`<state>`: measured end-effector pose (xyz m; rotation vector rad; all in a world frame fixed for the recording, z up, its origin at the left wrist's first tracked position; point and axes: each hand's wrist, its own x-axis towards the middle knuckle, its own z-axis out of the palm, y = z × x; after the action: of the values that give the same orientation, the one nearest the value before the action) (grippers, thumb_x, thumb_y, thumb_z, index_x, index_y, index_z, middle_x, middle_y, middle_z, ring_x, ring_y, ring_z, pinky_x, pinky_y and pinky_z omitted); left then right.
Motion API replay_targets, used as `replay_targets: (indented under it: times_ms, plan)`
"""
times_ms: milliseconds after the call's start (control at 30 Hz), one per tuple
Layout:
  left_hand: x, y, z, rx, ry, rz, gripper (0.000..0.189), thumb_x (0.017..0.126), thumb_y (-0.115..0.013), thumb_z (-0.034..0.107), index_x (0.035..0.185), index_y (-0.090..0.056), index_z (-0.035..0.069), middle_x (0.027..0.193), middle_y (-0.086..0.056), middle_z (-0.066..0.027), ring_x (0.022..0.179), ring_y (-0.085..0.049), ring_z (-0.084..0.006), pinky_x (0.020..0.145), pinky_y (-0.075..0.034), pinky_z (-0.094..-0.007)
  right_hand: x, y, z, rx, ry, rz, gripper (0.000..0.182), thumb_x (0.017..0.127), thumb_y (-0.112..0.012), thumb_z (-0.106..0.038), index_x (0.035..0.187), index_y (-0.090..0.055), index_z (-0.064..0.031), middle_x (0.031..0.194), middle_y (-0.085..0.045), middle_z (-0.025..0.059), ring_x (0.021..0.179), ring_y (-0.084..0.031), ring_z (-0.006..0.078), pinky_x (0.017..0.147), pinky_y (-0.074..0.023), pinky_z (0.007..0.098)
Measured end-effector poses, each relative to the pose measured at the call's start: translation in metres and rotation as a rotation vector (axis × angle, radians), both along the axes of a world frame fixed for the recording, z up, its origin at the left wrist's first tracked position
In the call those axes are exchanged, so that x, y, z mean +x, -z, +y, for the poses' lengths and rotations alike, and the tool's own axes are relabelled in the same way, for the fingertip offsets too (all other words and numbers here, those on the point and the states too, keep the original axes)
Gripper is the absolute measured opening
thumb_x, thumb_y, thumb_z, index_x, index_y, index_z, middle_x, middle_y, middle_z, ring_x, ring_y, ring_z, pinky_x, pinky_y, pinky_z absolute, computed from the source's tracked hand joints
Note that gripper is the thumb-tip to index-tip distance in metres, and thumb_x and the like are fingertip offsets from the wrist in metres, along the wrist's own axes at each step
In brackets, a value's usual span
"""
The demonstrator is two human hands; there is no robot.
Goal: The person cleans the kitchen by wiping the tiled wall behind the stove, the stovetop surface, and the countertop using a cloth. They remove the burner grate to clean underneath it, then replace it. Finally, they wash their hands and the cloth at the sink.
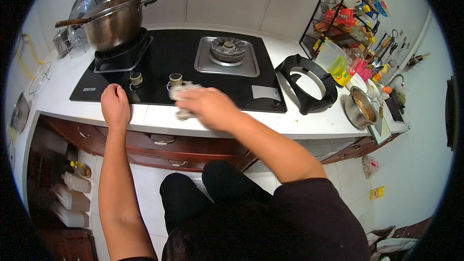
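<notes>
In my right hand (203, 107) is a crumpled light cloth (184, 92), pressed near the front edge of the black gas cooktop (170, 58). Motion blurs the hand and cloth a little. Just beyond the cloth stands the right control knob (175, 78); the left knob (136, 79) is close to my left hand (115, 105). That hand rests at the cooktop's front left edge with its fingers curled together, and nothing shows in it. The right burner (228, 49) is bare of its black wok ring (308, 84), which lies on the white counter to the right.
A lidded steel pot (114, 25) stands over the left burner, its long handle pointing left. At the right are a steel pan (360, 107) with something brown inside and a wire rack (319, 18) crowded with bottles and packets. Drawers (159, 146) run below the counter.
</notes>
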<state>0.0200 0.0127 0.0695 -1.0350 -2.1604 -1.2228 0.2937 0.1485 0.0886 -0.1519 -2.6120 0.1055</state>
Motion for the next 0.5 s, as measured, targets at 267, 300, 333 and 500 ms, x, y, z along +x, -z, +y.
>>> replay_targets:
  times_ms: [267,300,333,500]
  plan:
    - [0.016,-0.006,0.006,0.024,-0.019,0.009,0.026,0.093,-0.055,0.021,0.093,-0.069,-0.002,0.097,-0.068,-0.0223,0.097,-0.061,-0.0418,0.086,-0.048,-0.0496,0.169,-0.032,0.017,-0.079,0.277,-0.051,0.055,0.081,-0.059,0.01,0.13,-0.064,-0.0121,0.115,-0.07,0.0161,0.107,-0.066,0.0343,0.097,-0.0522,0.0384]
    - [0.016,-0.007,0.006,0.029,-0.032,0.001,0.026,0.093,-0.055,0.021,0.094,-0.069,-0.002,0.096,-0.068,-0.0219,0.096,-0.061,-0.0412,0.086,-0.048,-0.05,0.176,-0.039,0.015,-0.166,0.345,-0.093,0.057,0.079,-0.058,0.014,0.13,-0.064,-0.0114,0.111,-0.07,0.017,0.103,-0.066,0.0346,0.096,-0.0524,0.0376]
    - [0.016,-0.006,0.005,0.034,-0.043,-0.004,0.026,0.093,-0.055,0.021,0.094,-0.069,-0.002,0.096,-0.068,-0.0218,0.096,-0.061,-0.0411,0.086,-0.048,-0.0502,0.173,-0.04,0.016,-0.136,0.312,-0.044,0.059,0.079,-0.056,0.016,0.13,-0.064,-0.0118,0.11,-0.069,0.0164,0.101,-0.065,0.0335,0.094,-0.0523,0.038]
    - [0.009,-0.003,0.007,0.01,-0.038,0.001,0.029,0.096,-0.052,0.023,0.099,-0.067,-0.003,0.1,-0.068,-0.0229,0.097,-0.062,-0.0414,0.087,-0.048,-0.0477,0.072,-0.057,-0.002,-0.099,-0.027,0.004,0.053,0.082,-0.062,0.008,0.13,-0.063,-0.0146,0.118,-0.064,0.0145,0.112,-0.061,0.0316,0.098,-0.0501,0.0429]
